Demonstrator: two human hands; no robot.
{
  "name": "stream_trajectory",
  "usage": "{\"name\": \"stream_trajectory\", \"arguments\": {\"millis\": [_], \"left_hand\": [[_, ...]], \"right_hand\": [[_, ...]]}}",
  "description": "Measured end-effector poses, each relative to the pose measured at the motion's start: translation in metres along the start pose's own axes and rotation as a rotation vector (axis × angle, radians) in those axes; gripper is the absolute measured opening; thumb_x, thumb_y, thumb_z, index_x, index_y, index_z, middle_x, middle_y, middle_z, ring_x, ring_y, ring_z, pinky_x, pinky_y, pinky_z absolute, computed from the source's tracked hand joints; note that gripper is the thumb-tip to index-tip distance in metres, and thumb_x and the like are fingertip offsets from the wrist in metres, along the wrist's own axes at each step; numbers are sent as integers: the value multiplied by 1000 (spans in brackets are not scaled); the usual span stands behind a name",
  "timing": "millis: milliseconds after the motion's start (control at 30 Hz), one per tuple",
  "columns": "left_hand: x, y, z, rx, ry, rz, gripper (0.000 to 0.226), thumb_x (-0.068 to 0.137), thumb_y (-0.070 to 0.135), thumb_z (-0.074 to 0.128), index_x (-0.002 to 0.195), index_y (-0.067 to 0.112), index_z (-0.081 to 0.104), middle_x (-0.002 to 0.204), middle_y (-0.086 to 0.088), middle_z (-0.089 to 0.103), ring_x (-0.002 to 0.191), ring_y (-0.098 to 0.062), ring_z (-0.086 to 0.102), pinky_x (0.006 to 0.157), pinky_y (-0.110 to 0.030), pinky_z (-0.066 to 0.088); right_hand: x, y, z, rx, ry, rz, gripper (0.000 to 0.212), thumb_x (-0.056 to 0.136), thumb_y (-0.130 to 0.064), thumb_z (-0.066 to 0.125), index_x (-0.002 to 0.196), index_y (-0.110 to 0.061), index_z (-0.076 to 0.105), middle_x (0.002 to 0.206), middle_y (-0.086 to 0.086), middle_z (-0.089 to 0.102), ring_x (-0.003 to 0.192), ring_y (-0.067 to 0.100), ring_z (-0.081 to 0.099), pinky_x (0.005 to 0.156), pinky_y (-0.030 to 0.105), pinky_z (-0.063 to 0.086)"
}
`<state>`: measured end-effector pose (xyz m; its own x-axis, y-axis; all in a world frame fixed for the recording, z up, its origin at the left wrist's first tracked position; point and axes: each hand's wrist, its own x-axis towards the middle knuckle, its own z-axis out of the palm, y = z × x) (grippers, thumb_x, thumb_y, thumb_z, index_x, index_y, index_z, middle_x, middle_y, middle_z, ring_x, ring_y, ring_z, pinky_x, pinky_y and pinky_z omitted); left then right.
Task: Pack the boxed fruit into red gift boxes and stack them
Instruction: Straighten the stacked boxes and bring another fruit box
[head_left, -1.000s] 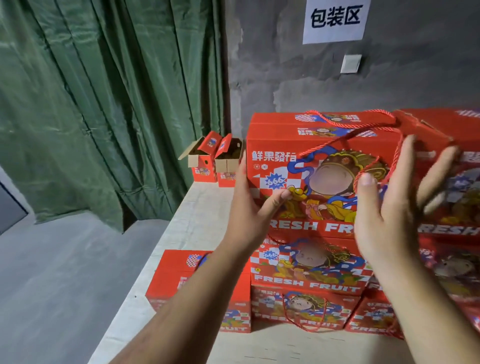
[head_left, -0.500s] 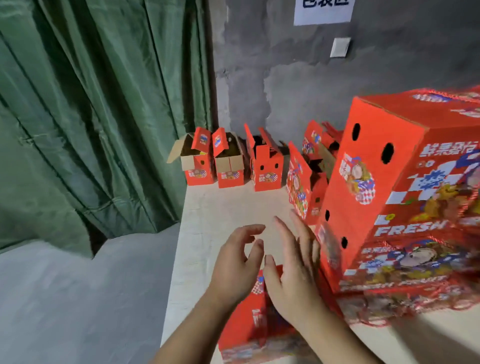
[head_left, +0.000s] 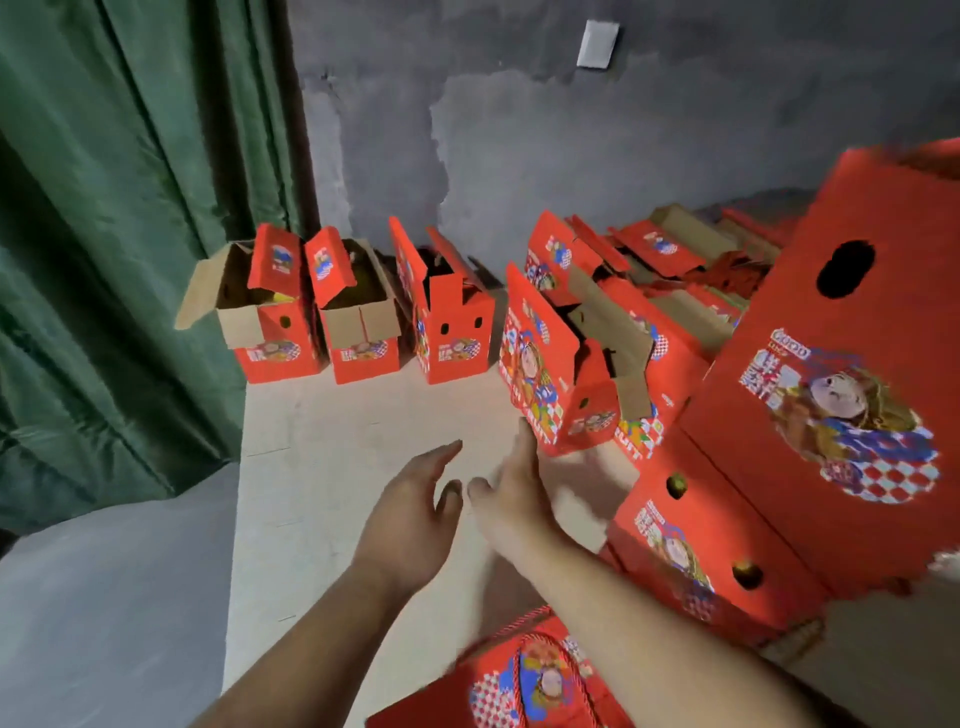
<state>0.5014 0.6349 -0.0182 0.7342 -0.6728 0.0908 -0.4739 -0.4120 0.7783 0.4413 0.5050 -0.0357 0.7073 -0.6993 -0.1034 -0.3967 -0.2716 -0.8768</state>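
Both hands are being held out empty over the counter (head_left: 332, 467) at lower centre of the frame: the left hand (head_left: 410, 525) with fingers loose and spread, the right hand (head_left: 511, 501) flat and extended, its fingertips just short of the nearest open gift box (head_left: 558, 379), probably so that it can be drawn in for filling. More open gift boxes (head_left: 358, 317) are being kept in a row along the grey wall (head_left: 519, 130) at upper centre, flaps raised so the insides stay reachable. Closed boxes are being stacked at the right (head_left: 831, 415), flat faces together for stability. All are of stiff, glossy red printed cardboard with brown raw inner faces and punched oval holes. One closed box with a red cord handle (head_left: 535, 680) is lying at bottom centre. A pleated green curtain (head_left: 130, 234) is hanging at the left.
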Motion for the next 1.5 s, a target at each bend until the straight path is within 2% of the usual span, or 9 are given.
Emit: {"name": "stream_trajectory", "arguments": {"millis": [200, 467, 567, 733, 900, 1033, 1233, 1367, 1500], "left_hand": [[64, -36, 33, 80, -212, 44, 66, 105, 21, 55, 165, 33, 27, 172, 1, 27, 158, -19, 28, 125, -27, 22], [107, -68, 52, -53, -329, 101, 68, 104, 22, 55, 163, 42, 28, 167, 20, 22, 157, -3, 20, 111, 0, 5], [117, -81, 46, -77, -343, 111, 66, 104, 20, 57, 162, 39, 32, 154, 29, 26, 146, 10, 22, 104, 9, 1], [121, -100, 34, -58, -385, 57, 60, 103, 19, 59, 160, 29, 41, 162, 13, 41, 151, -7, 36, 122, -16, 20], [103, -102, 26, -69, -427, 0, 56, 101, 19, 62, 154, 26, 48, 156, 5, 50, 145, -10, 45, 105, -1, 20], [88, -108, 15, -96, -436, -39, 49, 102, 22, 61, 150, 30, 52, 149, 9, 54, 137, -8, 51, 102, -4, 28], [65, -107, -10, -171, -375, -171, 42, 105, 21, 60, 146, 28, 56, 148, 8, 56, 134, -13, 55, 112, -28, 44], [56, -93, -16, -295, -277, -202, 35, 105, 17, 59, 137, 29, 61, 140, 11, 59, 122, -11, 62, 105, -32, 51], [47, -90, -13, -529, -162, -330, 20, 105, 19, 61, 117, 35, 64, 118, 17, 66, 85, 8, 68, 68, -5, 48]], "right_hand": [[76, 26, -15, -206, 238, 136, 93, 97, -29, 61, 162, -25, -6, 169, 0, 15, 136, 32, 48, 108, 42, 46], [152, 38, -40, -269, 201, 159, 103, 89, -12, 72, 162, -17, 0, 165, 13, 25, 149, 32, 33, 118, 41, 32], [165, 47, -46, -311, 346, 119, 102, 86, -7, 74, 161, -23, 8, 163, 12, 22, 149, 31, 31, 121, 45, 34], [167, 48, -64, -150, 316, 238, 75, 88, -20, 81, 145, -33, 35, 146, 1, 44, 133, 28, 52, 97, 41, 57], [170, 36, -54, 5, 180, 245, 66, 91, -22, 78, 148, -26, 45, 137, 3, 59, 111, 25, 65, 71, 33, 64], [172, 27, -30, -333, 351, 98, 31, 97, -17, 69, 126, -5, 64, 127, 17, 66, 117, 35, 63, 98, 47, 53], [117, 16, -22, -609, 374, 71, 28, 101, -19, 59, 125, -6, 62, 131, 17, 54, 126, 34, 54, 110, 46, 45], [41, 18, -2, -408, 184, 39, 31, 96, -9, 55, 125, -4, 60, 122, 19, 62, 112, 36, 62, 96, 51, 52], [-3, 9, 36, -424, -19, 187, 32, 91, -49, 58, 93, -18, 62, 78, -1, 69, 76, 26, 71, 66, 30, 53]]}}
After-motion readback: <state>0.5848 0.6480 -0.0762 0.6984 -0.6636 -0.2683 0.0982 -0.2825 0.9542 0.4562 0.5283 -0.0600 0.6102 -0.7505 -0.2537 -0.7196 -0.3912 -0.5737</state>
